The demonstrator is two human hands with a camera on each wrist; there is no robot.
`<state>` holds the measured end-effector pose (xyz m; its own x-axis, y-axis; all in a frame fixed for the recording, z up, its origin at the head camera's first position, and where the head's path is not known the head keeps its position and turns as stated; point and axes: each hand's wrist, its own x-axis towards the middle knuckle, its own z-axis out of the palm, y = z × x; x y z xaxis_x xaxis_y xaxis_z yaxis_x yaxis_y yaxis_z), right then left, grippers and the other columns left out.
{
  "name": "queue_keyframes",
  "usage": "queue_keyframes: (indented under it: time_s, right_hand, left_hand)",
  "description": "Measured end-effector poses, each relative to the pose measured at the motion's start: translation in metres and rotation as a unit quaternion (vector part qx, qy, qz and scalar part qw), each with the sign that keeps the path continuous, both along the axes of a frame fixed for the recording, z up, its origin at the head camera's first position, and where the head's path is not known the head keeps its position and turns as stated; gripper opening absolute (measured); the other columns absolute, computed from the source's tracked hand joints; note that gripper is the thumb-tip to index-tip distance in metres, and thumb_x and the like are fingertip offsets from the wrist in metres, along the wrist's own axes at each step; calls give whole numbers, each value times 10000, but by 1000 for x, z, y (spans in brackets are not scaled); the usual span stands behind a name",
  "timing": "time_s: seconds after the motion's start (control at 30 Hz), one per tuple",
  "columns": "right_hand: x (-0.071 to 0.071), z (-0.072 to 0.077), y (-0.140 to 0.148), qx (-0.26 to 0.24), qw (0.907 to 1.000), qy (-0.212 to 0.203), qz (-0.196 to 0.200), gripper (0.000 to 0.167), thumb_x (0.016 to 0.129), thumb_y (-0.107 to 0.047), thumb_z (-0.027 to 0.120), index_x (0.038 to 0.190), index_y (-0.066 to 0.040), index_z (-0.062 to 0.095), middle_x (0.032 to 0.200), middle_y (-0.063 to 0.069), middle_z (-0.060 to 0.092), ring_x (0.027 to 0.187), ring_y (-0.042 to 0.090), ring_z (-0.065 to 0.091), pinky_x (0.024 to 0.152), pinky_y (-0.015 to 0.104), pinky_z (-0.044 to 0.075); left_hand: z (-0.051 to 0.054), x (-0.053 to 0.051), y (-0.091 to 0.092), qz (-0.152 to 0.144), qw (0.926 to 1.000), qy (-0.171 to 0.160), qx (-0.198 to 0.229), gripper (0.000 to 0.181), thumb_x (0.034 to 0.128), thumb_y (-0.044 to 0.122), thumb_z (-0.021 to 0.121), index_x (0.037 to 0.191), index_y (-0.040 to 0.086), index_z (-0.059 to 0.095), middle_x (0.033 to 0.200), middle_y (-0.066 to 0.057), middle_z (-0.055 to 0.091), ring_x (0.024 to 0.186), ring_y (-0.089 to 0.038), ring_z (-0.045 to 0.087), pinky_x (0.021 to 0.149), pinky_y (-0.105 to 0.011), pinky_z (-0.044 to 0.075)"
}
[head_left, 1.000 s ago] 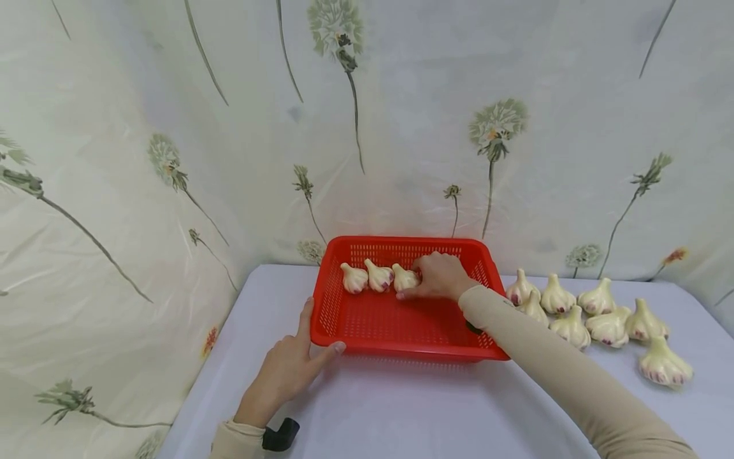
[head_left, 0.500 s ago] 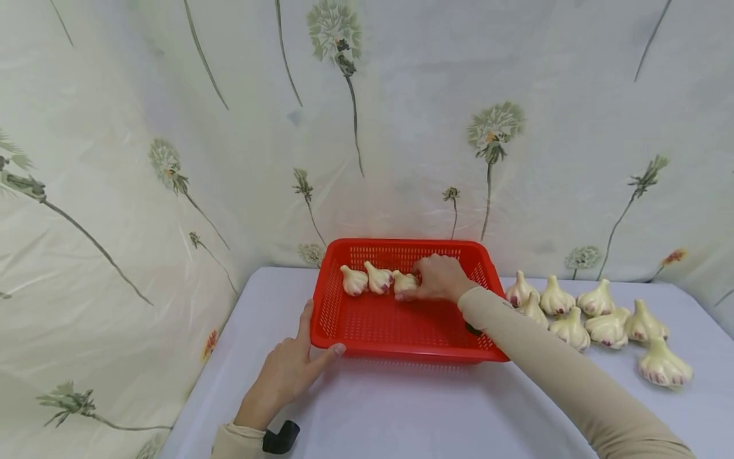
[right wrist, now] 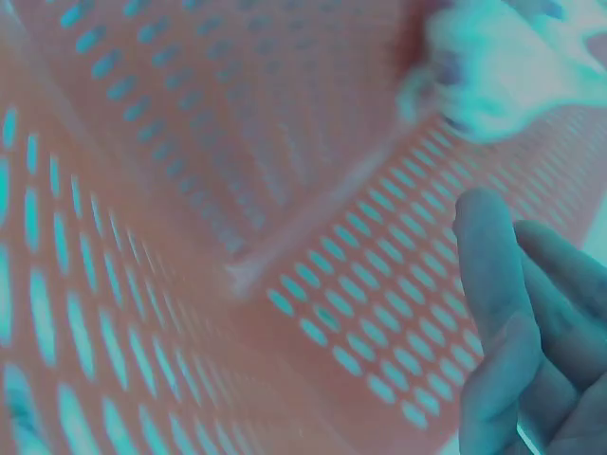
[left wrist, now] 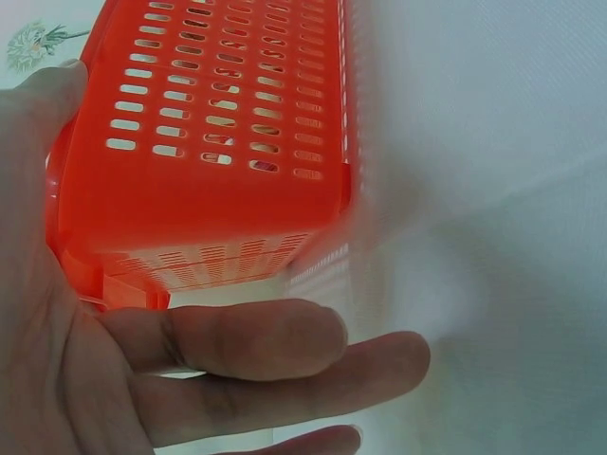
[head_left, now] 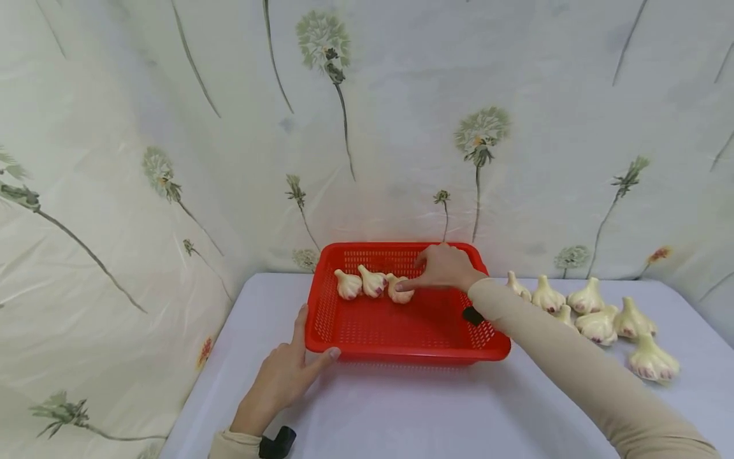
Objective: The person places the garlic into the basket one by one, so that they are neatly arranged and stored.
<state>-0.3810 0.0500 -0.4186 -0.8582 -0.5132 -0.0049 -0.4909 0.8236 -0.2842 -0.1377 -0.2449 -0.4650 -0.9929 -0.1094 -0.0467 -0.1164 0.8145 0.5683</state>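
Observation:
A red plastic basket point(head_left: 401, 352) with slotted walls stands on the table, seen in all three views. Three garlic bulbs point(head_left: 348, 285) lie in a row inside it, towards the back left. My left hand point(head_left: 281, 376) touches the basket's near left corner with straight fingers, the thumb at the front rim; the left wrist view shows its other fingers extended beside the wall. Inside the basket my right hand point(head_left: 446, 268) hovers just right of the rightmost bulb point(head_left: 399, 290). The right wrist view shows its fingers point(right wrist: 488, 256) apart from a garlic bulb point(right wrist: 503, 71), holding nothing.
Several more garlic bulbs point(head_left: 597, 325) lie on the table to the right of the basket, some partly hidden behind the right sleeve point(head_left: 573, 357). A flower-printed curtain point(head_left: 395, 127) hangs behind the white table point(head_left: 401, 414) and along its left side.
My right hand has let go of the rightmost bulb in the basket and lifted slightly off it. My left hand keeps its place at the corner. The head view has shifted a little.

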Motion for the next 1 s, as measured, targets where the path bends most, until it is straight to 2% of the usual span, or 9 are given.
queue_keyframes:
  time_s: [0.07,0.17,0.27,0.37,0.47,0.6,0.73,0.87,1.0]
  right_hand:
    - [1,11,12,-353,9993,-104,0,887,714,-848,770,1175,-92,812,953,20,796,841,194,693,735,385,590]
    - [4,26,31,-958,9946,-388,-61,800,757,-781,801,1156,-87,815,1008,49,808,788,179,736,768,388,606]
    - [9,39,49,-1517,9858,-703,-164,675,800,-703,825,1107,-102,825,1025,78,795,691,179,754,749,365,608]
    - [13,50,67,-1791,9805,-774,-224,608,828,-661,827,1085,-110,830,1103,105,787,696,197,778,746,354,616]
    - [19,59,87,-1749,9821,-633,-285,613,846,-641,822,1112,-88,820,1071,111,805,706,215,784,709,364,613]
    - [26,68,115,-1377,9893,-254,-402,616,867,-623,810,1117,-60,811,914,87,818,661,177,762,667,352,595]
    - [33,78,145,-1037,9926,-54,-637,625,881,-614,802,1123,-38,800,902,72,815,650,144,740,640,345,588]
    - [39,89,175,-842,9931,-32,-821,661,888,-631,785,1147,-22,791,932,94,815,667,149,741,607,359,583]
    - [44,92,204,-629,9936,-54,-938,705,888,-668,761,1160,-17,786,937,89,817,667,148,741,627,366,578]
  left_hand:
    - [-1,0,1,-19,10000,15,-5,1146,908,801,592,1722,205,48,599,-42,527,542,-189,499,512,-320,385]
    - [-2,-1,2,-39,10000,-11,6,1138,916,785,601,1722,208,43,591,-38,525,533,-185,496,508,-316,386]
    - [-2,-1,2,-33,9999,-48,94,1132,922,750,631,1722,203,46,585,-40,519,515,-183,479,495,-309,377]
    - [-1,-1,1,-8,9999,-99,129,1126,927,728,644,1722,205,43,588,-42,517,508,-179,464,490,-302,367]
    - [0,-1,0,14,9998,-132,158,1128,923,732,645,1721,207,45,600,-45,520,516,-179,462,494,-299,366]
    - [1,0,0,8,9997,-147,199,1148,906,771,628,1720,202,53,615,-46,523,533,-178,466,498,-303,371]
    - [1,1,-1,-20,9996,-146,222,1163,898,800,608,1720,191,56,620,-45,518,542,-175,465,498,-309,368]
    - [1,2,0,-42,9996,-156,233,1160,902,798,603,1720,192,48,615,-44,518,536,-173,461,494,-306,357]
    - [3,2,0,-44,9996,-182,229,1162,903,799,601,1720,195,39,607,-43,518,526,-172,455,490,-302,349]
